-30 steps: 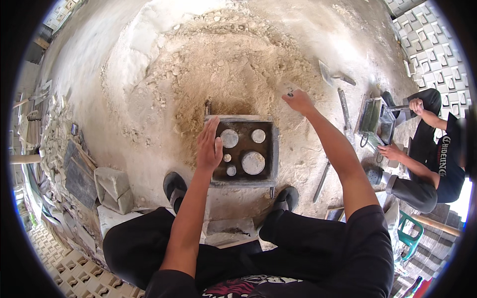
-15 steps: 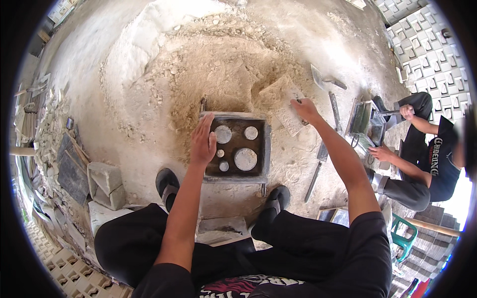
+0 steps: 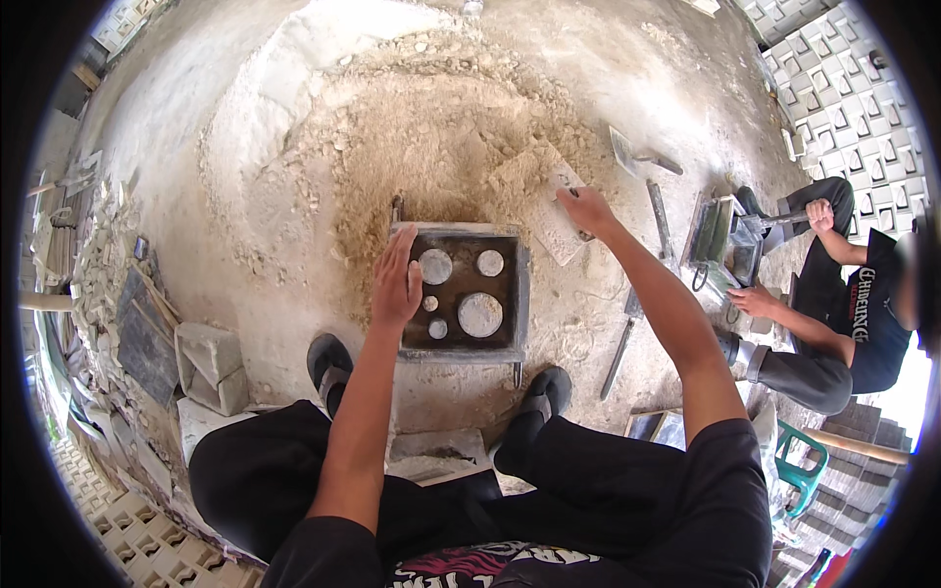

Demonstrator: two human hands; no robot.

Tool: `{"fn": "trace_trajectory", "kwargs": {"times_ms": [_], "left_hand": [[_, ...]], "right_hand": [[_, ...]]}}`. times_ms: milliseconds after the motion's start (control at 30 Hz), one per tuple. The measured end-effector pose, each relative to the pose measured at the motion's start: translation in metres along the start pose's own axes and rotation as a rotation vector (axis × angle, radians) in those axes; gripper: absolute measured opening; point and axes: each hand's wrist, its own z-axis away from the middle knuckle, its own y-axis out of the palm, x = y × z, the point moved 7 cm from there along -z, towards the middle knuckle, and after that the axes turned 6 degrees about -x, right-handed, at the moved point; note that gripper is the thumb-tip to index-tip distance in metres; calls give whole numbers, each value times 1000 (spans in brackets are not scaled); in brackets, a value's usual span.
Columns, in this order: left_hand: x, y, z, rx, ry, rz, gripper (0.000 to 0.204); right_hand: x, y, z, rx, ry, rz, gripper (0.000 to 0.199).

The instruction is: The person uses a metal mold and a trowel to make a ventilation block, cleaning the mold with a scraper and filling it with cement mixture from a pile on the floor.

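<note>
A square metal mould [image 3: 521,294] lies on the ground in front of me, with several round grey discs of different sizes, such as the large disc [image 3: 480,315], standing on its dark floor. My left hand [image 3: 395,284] rests along the mould's left edge, its fingers stretched out and holding nothing. To the mould's upper right, my right hand [image 3: 588,211] is closed round the handle of a flat rectangular float [image 3: 557,238]. The float lies tilted at the edge of a heap of sandy mix [image 3: 431,147], its far end in the mix.
A trowel [image 3: 637,154] and metal bars lie to the right. Beyond them a co-worker [image 3: 833,294] sits handling another mould [image 3: 720,240]. Hollow blocks [image 3: 211,367] and rubble stand at left. Patterned blocks [image 3: 843,88] are stacked at the upper right; a green stool [image 3: 801,468] is at lower right.
My right hand and the float have moved a little left and away from me, into the heap's edge. My left hand has stayed at the mould's edge. The co-worker's upper hand has shifted slightly.
</note>
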Motion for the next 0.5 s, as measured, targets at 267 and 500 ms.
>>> {"fn": "trace_trajectory", "kwargs": {"times_ms": [267,500], "left_hand": [[-2,-2,-2,2,-7,11,53],[-4,-4,-1,-12,-8,9,52]], "right_hand": [[13,-1,-9,23,-114,55,51],[27,-26,-11,-40,-222,169,47]]}}
